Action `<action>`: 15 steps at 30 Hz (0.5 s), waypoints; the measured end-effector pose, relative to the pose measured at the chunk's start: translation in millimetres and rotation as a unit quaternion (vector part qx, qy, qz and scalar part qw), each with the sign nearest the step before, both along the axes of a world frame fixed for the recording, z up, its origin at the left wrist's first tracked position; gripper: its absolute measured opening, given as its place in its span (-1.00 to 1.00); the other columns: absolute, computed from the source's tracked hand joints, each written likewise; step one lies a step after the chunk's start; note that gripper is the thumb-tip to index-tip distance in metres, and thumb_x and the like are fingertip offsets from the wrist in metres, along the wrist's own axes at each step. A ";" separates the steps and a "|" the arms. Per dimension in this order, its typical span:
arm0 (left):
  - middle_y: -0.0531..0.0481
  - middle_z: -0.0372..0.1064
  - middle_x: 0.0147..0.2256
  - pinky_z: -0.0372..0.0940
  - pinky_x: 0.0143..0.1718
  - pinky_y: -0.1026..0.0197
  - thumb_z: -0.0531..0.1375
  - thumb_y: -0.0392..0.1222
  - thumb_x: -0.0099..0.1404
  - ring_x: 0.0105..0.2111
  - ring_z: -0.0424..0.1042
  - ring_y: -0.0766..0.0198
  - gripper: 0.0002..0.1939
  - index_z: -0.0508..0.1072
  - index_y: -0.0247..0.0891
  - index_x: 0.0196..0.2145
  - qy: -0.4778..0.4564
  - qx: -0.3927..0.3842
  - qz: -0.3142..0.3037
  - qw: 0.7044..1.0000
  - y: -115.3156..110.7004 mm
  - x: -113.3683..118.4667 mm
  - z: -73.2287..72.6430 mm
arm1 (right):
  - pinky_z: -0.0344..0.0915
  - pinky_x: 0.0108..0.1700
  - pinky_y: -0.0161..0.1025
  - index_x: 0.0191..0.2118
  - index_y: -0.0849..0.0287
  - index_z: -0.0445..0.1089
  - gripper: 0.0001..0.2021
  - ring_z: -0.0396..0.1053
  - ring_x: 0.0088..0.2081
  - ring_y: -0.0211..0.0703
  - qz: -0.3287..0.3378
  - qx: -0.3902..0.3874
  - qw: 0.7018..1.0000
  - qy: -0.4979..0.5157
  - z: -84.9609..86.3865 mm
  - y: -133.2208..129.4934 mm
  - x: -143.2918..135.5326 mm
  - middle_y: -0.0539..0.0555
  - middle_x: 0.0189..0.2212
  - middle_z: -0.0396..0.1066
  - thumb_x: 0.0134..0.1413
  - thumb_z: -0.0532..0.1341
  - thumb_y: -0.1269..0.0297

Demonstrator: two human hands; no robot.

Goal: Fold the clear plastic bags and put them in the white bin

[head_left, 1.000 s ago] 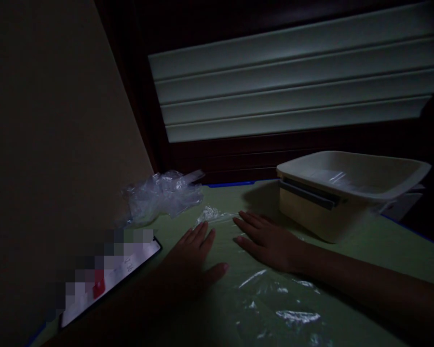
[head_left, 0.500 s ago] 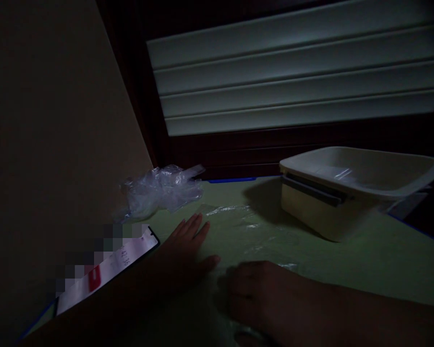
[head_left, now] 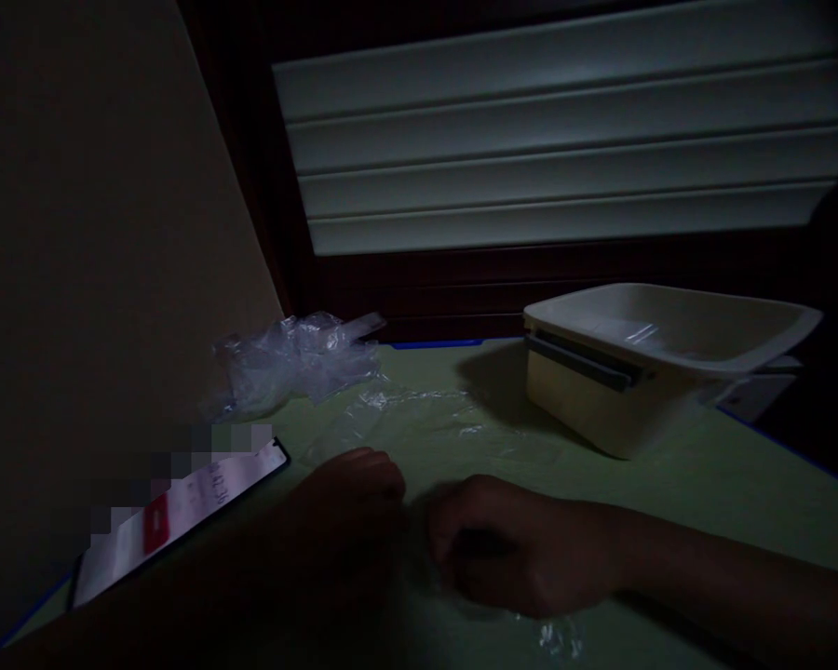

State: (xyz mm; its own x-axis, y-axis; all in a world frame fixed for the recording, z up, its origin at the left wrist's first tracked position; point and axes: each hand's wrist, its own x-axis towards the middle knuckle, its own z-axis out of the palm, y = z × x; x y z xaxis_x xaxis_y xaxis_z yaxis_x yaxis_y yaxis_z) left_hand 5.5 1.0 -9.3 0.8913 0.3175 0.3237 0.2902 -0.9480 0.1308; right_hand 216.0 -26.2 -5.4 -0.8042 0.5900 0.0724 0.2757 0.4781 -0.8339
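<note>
A thin, clear plastic sheet (head_left: 471, 431) lies on the green tabletop (head_left: 677, 507), beyond and partly beneath my hands. My left hand (head_left: 353, 498) is curled over its far-left part, fingers folded; whatever they grip is hidden in shadow. To its right, my right hand (head_left: 523, 544) rests low over the table with fingers bent round and the thumb side toward the left hand. Something dark shows inside its curl, too dim to make out. Shiny crinkled plastic shows just below this hand.
Crumpled clear plastic bags (head_left: 300, 363) sit at the back left by the wall. A lit phone (head_left: 182, 512) lies at the left edge. An empty cream bin (head_left: 587, 409) with a grey handle stands back right, before a slatted panel (head_left: 551, 140).
My left hand has gone from spread fingers to a curled shape. My right hand has turned and its fingers have opened into a ring. The view has shifted slightly.
</note>
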 end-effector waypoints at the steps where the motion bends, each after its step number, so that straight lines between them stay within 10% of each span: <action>1: -0.02 0.20 -0.44 0.08 -0.44 0.18 -0.04 -0.22 0.15 -0.45 0.17 0.24 -0.88 0.24 -0.25 -0.47 0.008 -0.013 -0.007 1.000 -1.7 1.1 0.4 | 0.11 -0.47 -0.40 -0.57 0.19 0.15 -0.86 0.13 -0.51 -0.35 -0.006 -0.028 1.000 0.012 0.1 1.2 0.8 -0.09 -0.58 0.14 -0.19 0.06 0.56; 9: 0.00 0.24 -0.45 0.06 -0.50 0.23 0.03 -0.25 0.19 -0.46 0.19 0.26 -0.91 0.32 -0.24 -0.39 0.021 -0.008 0.010 1.000 -3.4 6.3 -4.5 | 0.06 -0.48 -0.38 -0.54 0.21 0.19 -0.92 0.06 -0.53 -0.36 -0.021 -0.146 0.987 0.067 -4.6 7.2 3.3 -0.10 -0.59 0.12 -0.10 0.07 0.47; 15: -0.02 0.28 -0.48 0.13 -0.45 0.23 -0.06 -0.30 0.25 -0.48 0.23 0.27 -0.80 0.34 -0.25 -0.42 -0.003 -0.002 -0.009 1.000 -4.6 10.1 -7.3 | 0.06 -0.47 -0.33 -0.55 0.20 0.19 -0.64 0.06 -0.54 -0.33 -0.042 -0.123 0.982 0.136 -8.2 9.2 1.0 -0.08 -0.61 0.09 0.11 0.00 0.05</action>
